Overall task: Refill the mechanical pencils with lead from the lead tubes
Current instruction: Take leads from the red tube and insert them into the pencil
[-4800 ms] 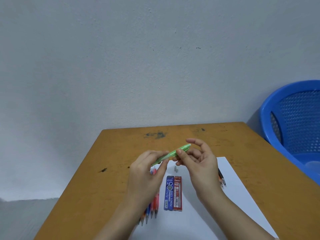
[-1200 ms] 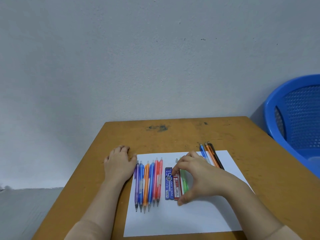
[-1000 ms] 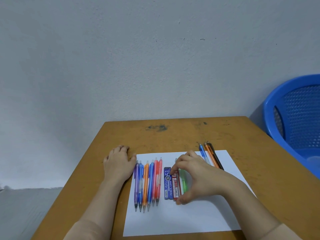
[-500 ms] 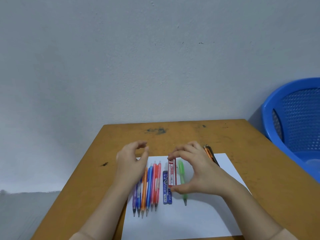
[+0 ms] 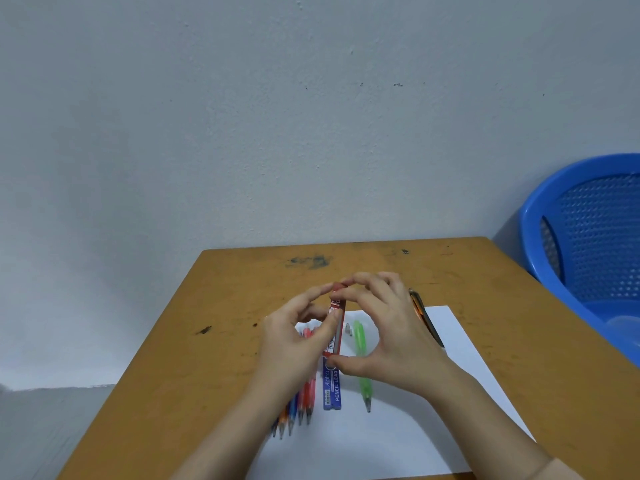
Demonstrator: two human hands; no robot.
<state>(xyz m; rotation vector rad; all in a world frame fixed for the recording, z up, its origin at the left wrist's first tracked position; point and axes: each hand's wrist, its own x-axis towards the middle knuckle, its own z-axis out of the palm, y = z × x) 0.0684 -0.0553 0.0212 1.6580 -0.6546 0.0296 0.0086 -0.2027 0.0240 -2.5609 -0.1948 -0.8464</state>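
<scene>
Above the white paper (image 5: pixel 398 441) my right hand (image 5: pixel 391 334) holds the red lead tube (image 5: pixel 336 327) lengthwise, thumb at its near end and fingertips at its far cap. My left hand (image 5: pixel 294 337) pinches the same tube from the left, thumb on its side and index finger near the cap. The green mechanical pencil (image 5: pixel 362 362) lies on the paper under my right hand, its small cap (image 5: pixel 347 328) lying beside it. The blue lead tube (image 5: pixel 332 388) lies next to it. A row of coloured pencils (image 5: pixel 298 407) is partly hidden under my left forearm.
A few more pencils (image 5: pixel 424 315) lie at the paper's far right, partly behind my right hand. All rests on a worn wooden table (image 5: pixel 519 358) against a grey wall. A blue mesh basket (image 5: pixel 588 237) stands off the table's right side.
The green pencil was set down on the paper. My right hand took the red lead tube and lifted it. My left hand rose from the table and now pinches the tube too.
</scene>
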